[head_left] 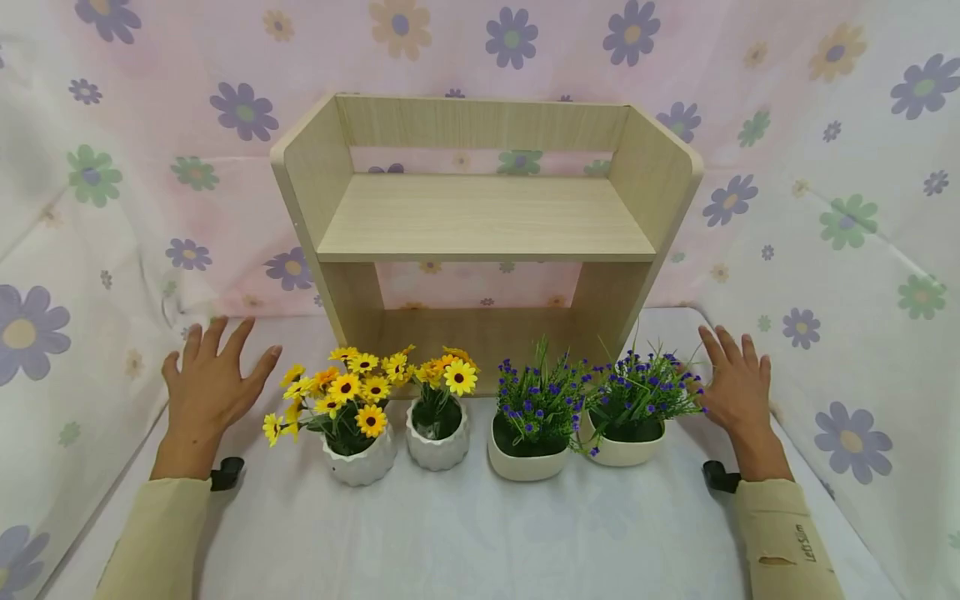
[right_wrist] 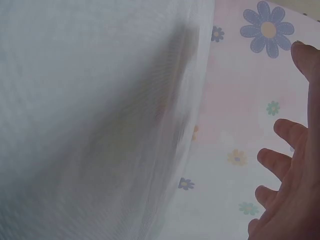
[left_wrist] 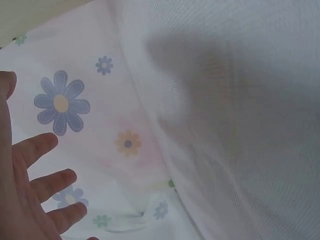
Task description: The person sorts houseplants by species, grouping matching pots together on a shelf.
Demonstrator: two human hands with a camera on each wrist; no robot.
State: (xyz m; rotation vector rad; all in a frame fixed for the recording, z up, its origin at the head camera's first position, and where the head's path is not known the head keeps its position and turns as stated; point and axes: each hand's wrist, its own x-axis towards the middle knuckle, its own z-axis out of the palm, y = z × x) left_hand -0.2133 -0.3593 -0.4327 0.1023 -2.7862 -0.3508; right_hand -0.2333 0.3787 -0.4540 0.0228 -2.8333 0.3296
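Flower-printed cloth [head_left: 465,50] is hung behind and beside a white-covered counter [head_left: 480,542], on which four potted plants are lined up in front of a two-tier wooden shelf [head_left: 483,217]. Yellow flowers are held at the left in a larger fluted pot [head_left: 362,460] and a smaller fluted pot [head_left: 437,448]; purple flowers are held at the right in a front cream pot [head_left: 527,464] and a rear cream pot [head_left: 628,448]. Pairing by colour seems intended, perhaps so that each kind can be told apart. This row is flanked by the left hand [head_left: 213,390] and the right hand [head_left: 738,392], the latter just beside the purple blooms. Each grip is spread wide, with nothing held; whether the counter is touched cannot be told. Tan sleeves [head_left: 161,533] are worn, and the backdrop is tinted pink at the rear, white at the sides.
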